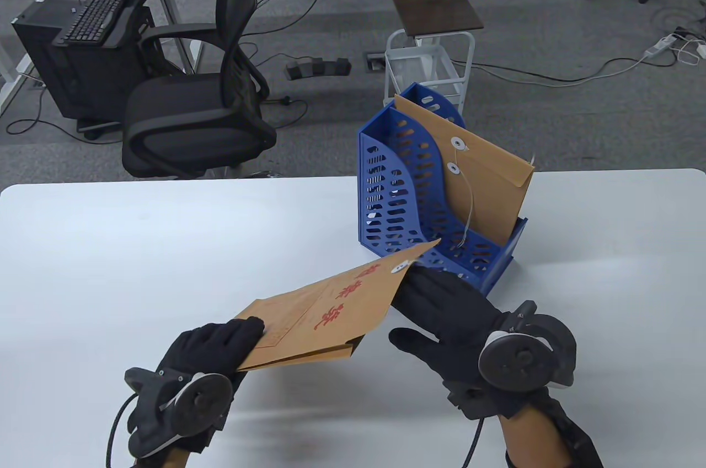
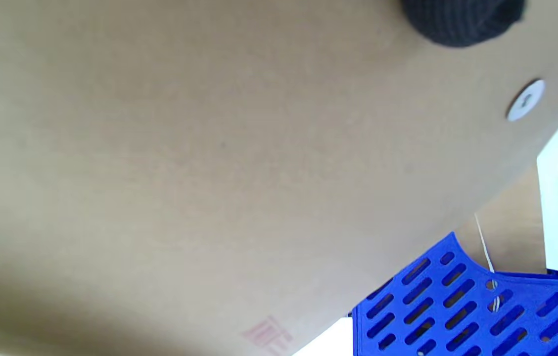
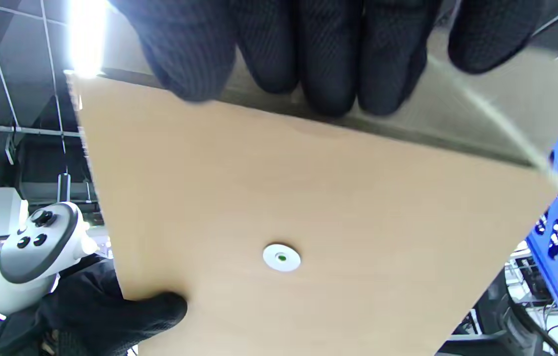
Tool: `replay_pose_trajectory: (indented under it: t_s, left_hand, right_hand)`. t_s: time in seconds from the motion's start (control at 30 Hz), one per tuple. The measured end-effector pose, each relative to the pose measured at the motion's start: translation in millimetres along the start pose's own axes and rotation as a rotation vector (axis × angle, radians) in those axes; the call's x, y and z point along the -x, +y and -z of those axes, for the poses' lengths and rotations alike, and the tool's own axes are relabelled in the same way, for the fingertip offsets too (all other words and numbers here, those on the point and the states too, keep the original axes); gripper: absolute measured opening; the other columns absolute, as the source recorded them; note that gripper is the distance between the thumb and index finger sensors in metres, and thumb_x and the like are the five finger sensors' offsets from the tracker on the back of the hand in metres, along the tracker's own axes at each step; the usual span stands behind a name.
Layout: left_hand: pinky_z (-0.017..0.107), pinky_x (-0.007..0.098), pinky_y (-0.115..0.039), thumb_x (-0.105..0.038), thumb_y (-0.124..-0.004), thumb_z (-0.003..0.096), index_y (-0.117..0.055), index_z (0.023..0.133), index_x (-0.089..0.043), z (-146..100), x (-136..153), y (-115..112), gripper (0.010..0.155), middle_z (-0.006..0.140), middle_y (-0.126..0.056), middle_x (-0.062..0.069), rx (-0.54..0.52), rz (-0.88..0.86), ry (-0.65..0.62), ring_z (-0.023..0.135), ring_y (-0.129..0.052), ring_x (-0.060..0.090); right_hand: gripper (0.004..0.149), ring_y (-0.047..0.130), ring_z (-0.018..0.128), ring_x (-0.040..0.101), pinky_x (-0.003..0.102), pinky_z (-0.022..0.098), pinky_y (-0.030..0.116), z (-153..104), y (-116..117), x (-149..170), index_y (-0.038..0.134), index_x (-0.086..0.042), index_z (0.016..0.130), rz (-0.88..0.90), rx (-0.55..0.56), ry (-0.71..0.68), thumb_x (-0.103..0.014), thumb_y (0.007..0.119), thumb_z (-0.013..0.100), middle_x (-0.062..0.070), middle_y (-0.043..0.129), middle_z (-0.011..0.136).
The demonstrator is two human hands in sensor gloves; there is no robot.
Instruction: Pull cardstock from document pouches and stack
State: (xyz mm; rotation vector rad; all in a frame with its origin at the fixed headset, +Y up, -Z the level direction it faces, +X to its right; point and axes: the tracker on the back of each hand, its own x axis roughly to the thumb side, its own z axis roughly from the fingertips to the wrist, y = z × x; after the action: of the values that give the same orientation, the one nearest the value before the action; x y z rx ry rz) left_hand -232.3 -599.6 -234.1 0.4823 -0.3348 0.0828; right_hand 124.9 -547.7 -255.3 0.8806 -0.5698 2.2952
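Holding a kraft document pouch (image 1: 325, 313) above the white table (image 1: 165, 247), both gloved hands work at its two ends.

The left hand (image 1: 212, 349) grips the pouch's near, closed end, thumb on the printed face with its red characters, and keeps it tilted up off the table. The right hand (image 1: 458, 319) has its fingers (image 3: 279, 54) slipped in at the pouch's open end, under the raised flap with its white string button (image 1: 398, 268); the thumb sticks out to the side, and whether it grips any cardstock I cannot tell. Just behind stands a blue perforated file rack (image 1: 408, 203), with a second kraft pouch (image 1: 485, 181) upright in its rear compartment, string hanging loose.
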Motion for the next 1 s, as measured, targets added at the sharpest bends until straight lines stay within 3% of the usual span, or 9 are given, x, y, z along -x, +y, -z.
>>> replay_pose_trajectory:
  t_s: [0.1, 0.17, 0.27, 0.37, 0.53, 0.6, 0.7, 0.77, 1.0]
  left_hand:
    - [0.060, 0.044, -0.084, -0.052, -0.072, 0.0445, -0.086, 0.088, -0.040, -1.5, -3.4, 4.6, 0.047, 0.086, -0.102, -0.009, -0.055, 0.035, -0.033, 0.075, -0.104, 0.015]
    - [0.060, 0.044, -0.084, -0.052, -0.072, 0.0443, -0.087, 0.087, -0.040, -1.2, -3.3, 6.0, 0.047, 0.086, -0.102, -0.009, -0.062, 0.020, -0.027, 0.075, -0.104, 0.015]
    - [0.060, 0.044, -0.084, -0.053, -0.072, 0.0441, -0.087, 0.087, -0.040, -0.3, 1.4, 7.5, 0.048, 0.086, -0.102, -0.009, -0.060, -0.028, 0.014, 0.075, -0.104, 0.015]
    - [0.061, 0.044, -0.084, -0.053, -0.071, 0.0439, -0.086, 0.088, -0.041, -0.2, 7.5, 8.9, 0.048, 0.087, -0.101, -0.009, -0.065, -0.050, 0.042, 0.076, -0.103, 0.015]
    - [0.062, 0.045, -0.083, -0.053, -0.072, 0.0435, -0.086, 0.087, -0.042, -0.2, 8.0, 14.7, 0.048, 0.088, -0.100, -0.009, -0.064, -0.058, 0.029, 0.078, -0.102, 0.016]
    - [0.063, 0.045, -0.083, -0.052, -0.072, 0.0433, -0.086, 0.087, -0.041, -1.5, 5.7, 17.4, 0.047, 0.089, -0.099, -0.009, -0.077, -0.057, -0.023, 0.079, -0.102, 0.015]
    - [0.063, 0.044, -0.083, -0.051, -0.072, 0.0428, -0.087, 0.087, -0.042, -3.5, -1.5, 20.6, 0.047, 0.088, -0.100, -0.010, -0.072, -0.056, -0.111, 0.079, -0.102, 0.015]
    - [0.064, 0.044, -0.083, -0.051, -0.073, 0.0426, -0.087, 0.086, -0.041, -3.9, -7.4, 21.4, 0.047, 0.088, -0.100, -0.010, -0.076, -0.093, -0.151, 0.078, -0.102, 0.015]
    - [0.063, 0.043, -0.084, -0.057, -0.074, 0.0427, -0.084, 0.090, -0.037, -4.4, -4.3, 16.8, 0.053, 0.089, -0.099, -0.009, -0.051, -0.113, -0.082, 0.079, -0.102, 0.015]
  right_hand:
    - [0.056, 0.104, 0.060, 0.032, 0.056, 0.052, 0.079, -2.5, 5.0, 4.7, 0.088, -0.016, 0.089, 0.023, 0.176, 0.103, -0.053, 0.078, 0.048, 0.010, 0.100, 0.083]
    - [0.056, 0.107, 0.052, 0.030, 0.054, 0.048, 0.082, -2.6, 8.6, 5.0, 0.090, -0.015, 0.086, 0.001, 0.194, 0.140, -0.053, 0.082, 0.046, 0.010, 0.102, 0.079]
    - [0.064, 0.097, 0.073, 0.034, 0.057, 0.054, 0.077, -0.8, 15.1, -0.1, 0.080, -0.017, 0.096, -0.131, 0.080, 0.130, -0.056, 0.084, 0.045, 0.009, 0.092, 0.094]
    - [0.079, 0.063, 0.103, 0.041, 0.066, 0.069, 0.057, 0.3, 20.1, -8.6, 0.060, -0.021, 0.109, -0.239, -0.052, 0.086, -0.058, 0.085, 0.044, 0.010, 0.062, 0.117]
    - [0.081, 0.055, 0.107, 0.038, 0.069, 0.073, 0.048, 0.9, 19.7, -22.0, 0.056, -0.023, 0.110, -0.275, -0.082, -0.041, -0.054, 0.088, 0.043, 0.008, 0.059, 0.118]
    - [0.076, 0.068, 0.102, 0.037, 0.069, 0.071, 0.053, 0.6, 18.3, -27.6, 0.064, -0.022, 0.106, -0.295, -0.088, -0.102, -0.053, 0.089, 0.042, 0.007, 0.072, 0.111]
    - [0.055, 0.097, 0.076, 0.033, 0.062, 0.062, 0.072, 1.6, 18.7, -36.7, 0.088, -0.019, 0.087, -0.280, -0.085, -0.165, -0.049, 0.093, 0.041, 0.006, 0.099, 0.086]
    - [0.049, 0.103, 0.065, 0.031, 0.057, 0.056, 0.079, 1.7, 23.8, -42.4, 0.094, -0.019, 0.079, -0.297, -0.095, -0.187, -0.047, 0.095, 0.039, 0.006, 0.106, 0.075]
    - [0.039, 0.108, 0.058, 0.029, 0.050, 0.043, 0.089, 1.8, 25.4, -44.0, 0.092, -0.019, 0.082, -0.299, -0.074, -0.166, -0.032, 0.091, 0.045, 0.005, 0.106, 0.073]
